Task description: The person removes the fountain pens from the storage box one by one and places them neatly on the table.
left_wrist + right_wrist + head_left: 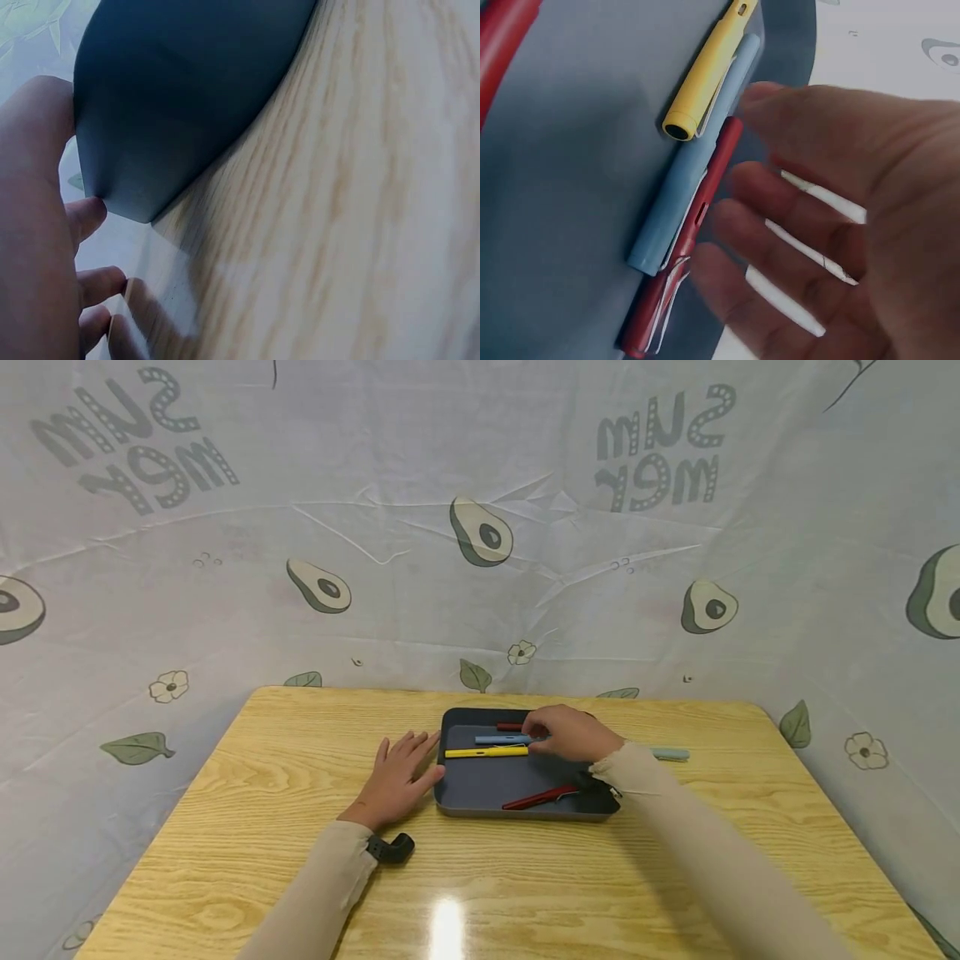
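A dark grey tray [472,787] lies on the table with several pens in it. Toward its back, a yellow pen [486,752], a blue pen [497,740] and a dark red pen [507,727] lie side by side. Another red pen [528,800] lies slanted near the front wall. My right hand [573,733] is over the back right of the tray; in the right wrist view its loosely bent fingers [739,217] hang beside the blue and red pens, holding nothing. My left hand [397,779] is spread at the tray's left side, its thumb and fingertips right at the wall.
A pale green, stick-shaped thing [671,754] lies on the wooden table [525,885] to the right of the tray, partly hidden by my right wrist. Behind the table hangs a pale curtain [420,627] printed with avocados. A black strap [390,849] circles my left wrist.
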`<action>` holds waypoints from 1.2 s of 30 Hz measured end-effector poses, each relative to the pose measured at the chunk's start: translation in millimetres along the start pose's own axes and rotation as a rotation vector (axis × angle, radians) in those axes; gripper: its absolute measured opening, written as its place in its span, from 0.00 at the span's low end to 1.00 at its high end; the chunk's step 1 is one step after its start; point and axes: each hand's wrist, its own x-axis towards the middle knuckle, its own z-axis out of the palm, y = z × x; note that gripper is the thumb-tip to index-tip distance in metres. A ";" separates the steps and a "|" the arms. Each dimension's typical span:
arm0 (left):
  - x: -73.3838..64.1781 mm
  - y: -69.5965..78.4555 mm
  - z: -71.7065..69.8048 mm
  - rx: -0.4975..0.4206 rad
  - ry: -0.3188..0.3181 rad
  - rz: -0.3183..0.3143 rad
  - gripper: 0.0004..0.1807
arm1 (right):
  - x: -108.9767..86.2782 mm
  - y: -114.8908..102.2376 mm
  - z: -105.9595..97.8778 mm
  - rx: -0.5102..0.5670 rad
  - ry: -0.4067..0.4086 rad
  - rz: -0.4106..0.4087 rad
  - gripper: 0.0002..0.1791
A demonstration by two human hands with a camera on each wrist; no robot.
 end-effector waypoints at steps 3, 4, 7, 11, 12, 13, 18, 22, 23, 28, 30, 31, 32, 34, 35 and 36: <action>0.2 0.2 0.4 0.000 -0.003 -0.005 0.38 | 3.8 0.5 2.9 0.010 -0.029 0.026 0.11; 0.3 0.1 0.5 -0.001 -0.004 -0.007 0.38 | 4.8 1.2 3.9 0.013 -0.035 0.031 0.11; -0.1 -0.2 0.5 -0.003 -0.009 -0.010 0.38 | 7.9 4.0 7.5 0.013 -0.058 0.051 0.09; -0.5 -0.8 0.9 0.004 -0.014 -0.010 0.38 | 10.6 6.8 11.2 -0.006 -0.085 0.071 0.09; -0.4 -0.9 0.9 0.006 -0.014 -0.009 0.38 | 11.1 7.4 11.9 -0.008 -0.088 0.074 0.09; -0.4 -1.0 0.9 0.007 -0.013 -0.010 0.38 | 11.6 7.8 12.5 -0.007 -0.092 0.077 0.09; -0.1 -0.7 0.3 -0.002 -0.008 -0.008 0.38 | 12.8 8.1 13.7 -0.008 -0.101 0.080 0.09; 0.1 -0.5 0.1 0.002 -0.006 -0.008 0.38 | 14.9 4.0 13.0 -0.016 -0.093 0.072 0.09; -0.1 -0.6 0.1 0.005 -0.005 -0.009 0.38 | 16.1 2.6 13.3 -0.022 -0.089 0.068 0.10; -0.5 -0.6 1.0 0.002 0.030 0.017 0.38 | 22.5 -4.2 16.4 -0.055 -0.079 0.066 0.10; -0.6 -0.4 1.5 -0.005 0.047 0.032 0.38 | 25.3 -5.7 18.5 -0.073 -0.079 0.069 0.08; -0.7 -0.2 1.7 -0.010 0.053 0.037 0.38 | 26.6 -6.1 19.5 -0.080 -0.079 0.069 0.07; -0.8 -0.1 1.7 -0.006 0.053 0.035 0.38 | 27.8 -6.3 20.7 -0.087 -0.078 0.068 0.06; -0.8 0.0 1.4 0.005 0.042 0.026 0.38 | 29.4 -6.5 22.5 -0.101 -0.074 0.069 0.04; -0.8 -0.3 1.0 0.008 0.035 0.021 0.38 | 29.8 -6.2 23.3 -0.107 -0.071 0.068 0.04; -0.8 -0.6 0.4 0.012 0.026 0.014 0.38 | 30.1 -5.8 24.1 -0.111 -0.067 0.064 0.03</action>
